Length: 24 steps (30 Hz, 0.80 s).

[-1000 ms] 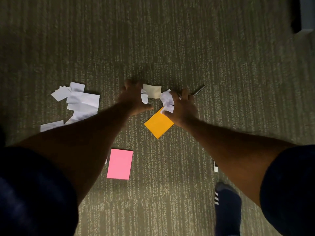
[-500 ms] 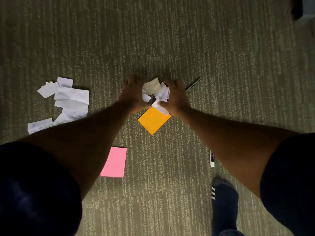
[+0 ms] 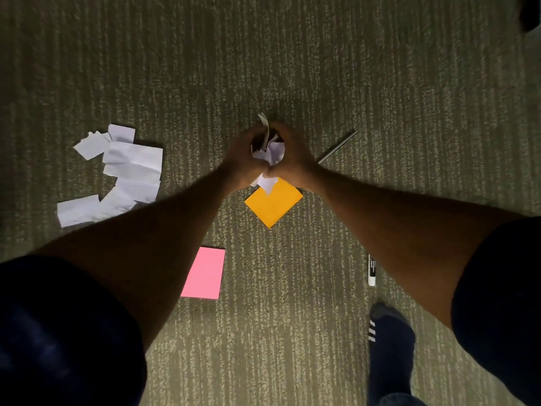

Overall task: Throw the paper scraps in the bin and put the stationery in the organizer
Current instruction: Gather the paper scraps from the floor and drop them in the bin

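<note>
My left hand (image 3: 241,159) and my right hand (image 3: 294,158) are pressed together over the carpet, both gripping one crumpled bunch of white paper scraps (image 3: 270,150). A strip sticks out above the hands and a corner hangs below. Just under them lies an orange sticky-note pad (image 3: 273,202). A pile of white paper scraps (image 3: 123,171) lies on the floor at the left. A pink sticky-note pad (image 3: 204,273) lies nearer me. A thin dark pen (image 3: 338,146) lies right of my hands, and a marker (image 3: 371,271) shows beside my right forearm.
Grey-green carpet (image 3: 263,54) covers the whole floor. My foot in a dark sock with white stripes (image 3: 388,332) stands at the lower right. A dark object (image 3: 530,13) sits at the top right corner. No bin or organizer is in sight.
My hands have come together, bunching the loose scraps and the beige piece into one wad held between them. The view has shifted slightly.
</note>
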Motion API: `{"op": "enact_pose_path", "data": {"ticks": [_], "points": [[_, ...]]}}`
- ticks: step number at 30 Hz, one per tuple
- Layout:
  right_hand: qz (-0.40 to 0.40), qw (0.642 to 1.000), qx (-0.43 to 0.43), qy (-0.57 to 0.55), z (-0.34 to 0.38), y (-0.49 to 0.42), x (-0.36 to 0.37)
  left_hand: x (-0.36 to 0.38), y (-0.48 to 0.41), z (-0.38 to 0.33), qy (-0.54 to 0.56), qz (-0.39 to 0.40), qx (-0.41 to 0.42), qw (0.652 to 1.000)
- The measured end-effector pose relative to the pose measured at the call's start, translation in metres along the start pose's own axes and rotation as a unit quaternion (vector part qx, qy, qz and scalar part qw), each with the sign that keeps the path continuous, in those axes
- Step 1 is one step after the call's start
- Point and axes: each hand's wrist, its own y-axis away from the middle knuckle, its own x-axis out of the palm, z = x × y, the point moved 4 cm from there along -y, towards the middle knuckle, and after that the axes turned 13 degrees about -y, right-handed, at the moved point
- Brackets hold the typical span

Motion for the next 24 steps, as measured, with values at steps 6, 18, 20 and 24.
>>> {"op": "enact_pose_path", "data": {"ticks": [6, 18, 20, 24], "points": [[-0.028, 0.998, -0.013, -0.054, 0.003, 0.004, 0.009, -0.006, 0.013, 0.006, 0.176, -0.02, -0.063, 0.982], [-0.066, 0.988, -0.013, -0.138, 0.027, 0.028, 0.047, -0.015, 0.051, 0.013, 0.377, 0.007, -0.116, 0.919], [-0.088, 0.989, -0.026, -0.116, 0.035, 0.036, 0.059, -0.023, 0.057, 0.01, 0.415, -0.012, -0.124, 0.901], [-0.11, 0.992, -0.047, -0.048, 0.052, 0.052, 0.088, -0.043, 0.072, 0.005, 0.405, -0.055, -0.126, 0.904]]}}
